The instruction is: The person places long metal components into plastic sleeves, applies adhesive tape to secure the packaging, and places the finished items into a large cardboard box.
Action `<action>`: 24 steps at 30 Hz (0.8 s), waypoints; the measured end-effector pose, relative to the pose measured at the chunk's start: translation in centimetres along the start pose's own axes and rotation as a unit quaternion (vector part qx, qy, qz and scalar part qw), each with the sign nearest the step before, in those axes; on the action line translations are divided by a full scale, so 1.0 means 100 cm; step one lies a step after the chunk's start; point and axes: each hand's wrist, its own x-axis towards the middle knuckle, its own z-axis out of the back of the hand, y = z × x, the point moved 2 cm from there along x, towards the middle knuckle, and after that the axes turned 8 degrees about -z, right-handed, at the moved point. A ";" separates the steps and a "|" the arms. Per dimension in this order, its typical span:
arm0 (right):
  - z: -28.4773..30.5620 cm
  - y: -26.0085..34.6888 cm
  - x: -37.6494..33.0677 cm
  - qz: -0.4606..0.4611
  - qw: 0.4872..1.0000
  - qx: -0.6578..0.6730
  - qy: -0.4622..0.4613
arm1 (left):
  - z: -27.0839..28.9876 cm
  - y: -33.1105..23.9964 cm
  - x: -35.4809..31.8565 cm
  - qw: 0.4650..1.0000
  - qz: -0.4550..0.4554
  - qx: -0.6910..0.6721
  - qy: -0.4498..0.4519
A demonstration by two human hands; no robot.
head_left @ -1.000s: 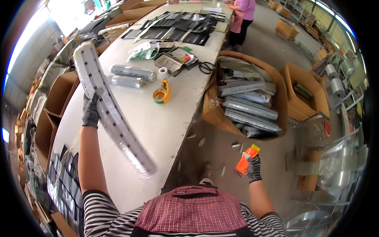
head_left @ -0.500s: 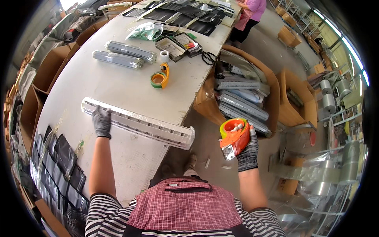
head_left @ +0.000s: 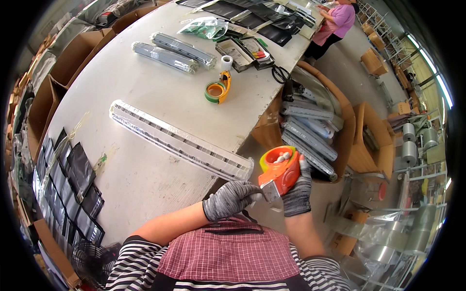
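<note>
My right hand (head_left: 297, 194), in a grey knitted glove, grips an orange tape dispenser (head_left: 287, 175) with a yellow-green roll in it. My left hand (head_left: 232, 200), gloved alike, is closed in a pinch at the dispenser's metal front end. What lies between its fingertips is too small to make out. Just beyond both hands, a long bundle of pale slats (head_left: 182, 140) in clear film lies slantwise on the table (head_left: 160, 182), its right end near the table's edge. Neither hand touches the bundle.
A yellow tape dispenser (head_left: 218, 91), a small white roll (head_left: 226, 61), black scissors (head_left: 280, 74) and two wrapped bundles (head_left: 165, 57) lie farther back. Right of the table stands a carton (head_left: 347, 140) of similar bundles. Black packets (head_left: 80, 169) lie at left. A person (head_left: 340, 19) stands far right.
My left hand has let go of the slat bundle and moved right to the dispenser's front end. The dispenser in my right hand has shifted slightly left, and the view has shifted.
</note>
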 end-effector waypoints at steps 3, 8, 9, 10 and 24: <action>0.008 0.014 0.035 -0.009 0.996 -0.089 -0.011 | 0.004 0.012 -0.015 0.981 0.178 -0.071 -0.016; 0.064 0.038 0.160 0.014 0.994 -0.100 -0.049 | -0.010 0.060 -0.059 0.867 0.425 -0.223 -0.136; 0.083 0.033 0.179 0.021 0.989 -0.135 -0.053 | -0.012 0.074 -0.063 0.857 0.468 -0.190 -0.104; 0.102 0.020 0.193 -0.014 0.990 -0.127 -0.060 | -0.012 0.089 -0.069 0.842 0.512 -0.155 -0.075; 0.143 -0.121 0.025 -0.295 0.947 -0.049 0.116 | 0.070 0.126 0.059 0.788 0.062 0.560 0.249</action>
